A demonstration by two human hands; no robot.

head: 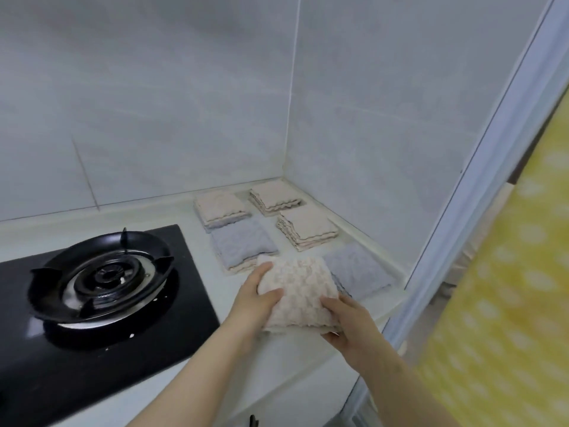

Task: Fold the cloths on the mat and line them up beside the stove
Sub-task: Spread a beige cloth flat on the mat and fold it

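Note:
A folded beige cloth [297, 291] is held just above the white counter [277, 365], right of the black stove [101, 282]. My left hand [260, 298] grips its left edge, thumb on top. My right hand [345, 322] holds its near right corner, fingers underneath. Behind it lie folded cloths in two rows: a beige one [220, 209] and a grey one [243, 248] on the left, two beige ones [274, 197] [308, 231] and a grey one [357, 269] on the right.
White tiled walls [184, 103] close the corner behind and to the right of the cloths. A white door frame [480, 186] stands at the counter's right end, with a yellow dotted surface [511, 288] beyond. The burner grate [101, 272] rises above the stove top.

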